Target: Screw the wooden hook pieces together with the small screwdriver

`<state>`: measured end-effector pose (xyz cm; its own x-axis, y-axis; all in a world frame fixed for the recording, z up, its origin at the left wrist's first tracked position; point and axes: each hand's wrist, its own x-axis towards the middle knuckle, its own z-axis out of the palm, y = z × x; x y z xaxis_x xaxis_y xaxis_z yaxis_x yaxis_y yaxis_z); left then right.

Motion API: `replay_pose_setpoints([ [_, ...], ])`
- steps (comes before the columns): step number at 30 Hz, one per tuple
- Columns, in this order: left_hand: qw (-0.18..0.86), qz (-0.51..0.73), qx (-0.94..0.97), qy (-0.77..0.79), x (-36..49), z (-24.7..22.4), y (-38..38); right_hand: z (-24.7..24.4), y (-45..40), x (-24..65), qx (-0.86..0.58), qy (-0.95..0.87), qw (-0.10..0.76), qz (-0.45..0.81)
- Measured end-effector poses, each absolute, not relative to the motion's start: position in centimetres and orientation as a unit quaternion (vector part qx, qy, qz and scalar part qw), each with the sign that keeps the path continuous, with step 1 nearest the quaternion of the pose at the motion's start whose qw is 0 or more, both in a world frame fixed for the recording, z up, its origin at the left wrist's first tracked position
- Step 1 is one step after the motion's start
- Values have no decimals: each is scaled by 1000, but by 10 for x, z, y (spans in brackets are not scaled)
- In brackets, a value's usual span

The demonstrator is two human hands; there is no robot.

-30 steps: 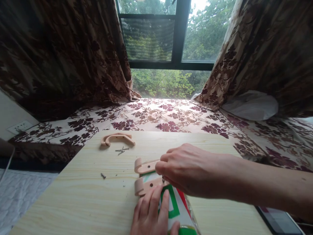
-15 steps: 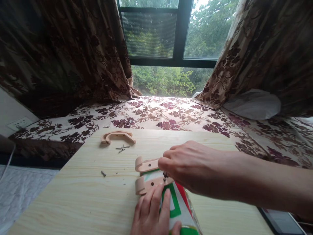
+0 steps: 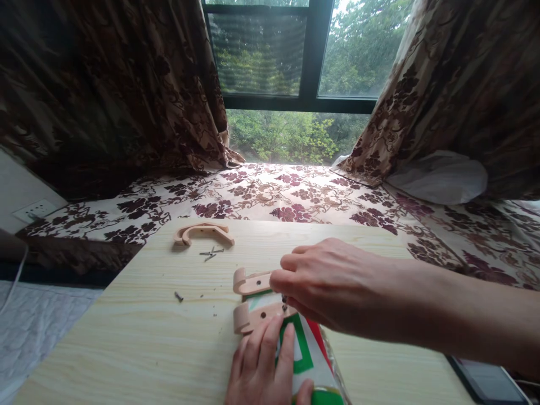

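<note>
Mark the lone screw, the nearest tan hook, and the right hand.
Lone screw (image 3: 179,296): head view, midway along it.
Nearest tan hook (image 3: 272,310): head view, middle of its flat strip.
Right hand (image 3: 323,281): head view, back of the hand.

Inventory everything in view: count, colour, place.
table: one, pale, centre
packet: one, multicoloured, under hooks
hooks: two, tan, on packet
curved pieces: apparently two, tan, far table
screws: several, grey, left tabletop
window: one, dark, back
foliage: uncounted, green, outside
curtains: two, brown, flanking window
cloth: one, white and purple, behind table
bag: one, white, right side
socket panel: one, white, left wall
device: one, dark, lower right
sheet: one, whitish, lower left
left grip: one, bare, on near hook
right grip: one, bare, over hooks
</note>
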<state>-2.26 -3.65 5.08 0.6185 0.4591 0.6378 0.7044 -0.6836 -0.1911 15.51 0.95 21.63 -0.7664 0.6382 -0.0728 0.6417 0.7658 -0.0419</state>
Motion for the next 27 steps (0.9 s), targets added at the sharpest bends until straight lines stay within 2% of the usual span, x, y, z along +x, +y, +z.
replay_pose_setpoints([
  [4, 213, -281, -872, -340, -21, 51, -36, 216, 13, 157, 321, 944, 46, -68],
  [12, 196, -280, -875, -343, -22, 52, -37, 209, 15, 157, 353, 934, 48, -20],
  [20, 205, -284, -869, -349, -21, 53, -39, 219, 11, 157, 334, 939, 47, -67],
  [24, 199, -273, -873, -351, -21, 51, -39, 203, 14, 159, 352, 935, 23, -45],
  [27, 199, -274, -873, -351, -21, 51, -39, 200, 14, 159, 376, 926, 38, -13],
])
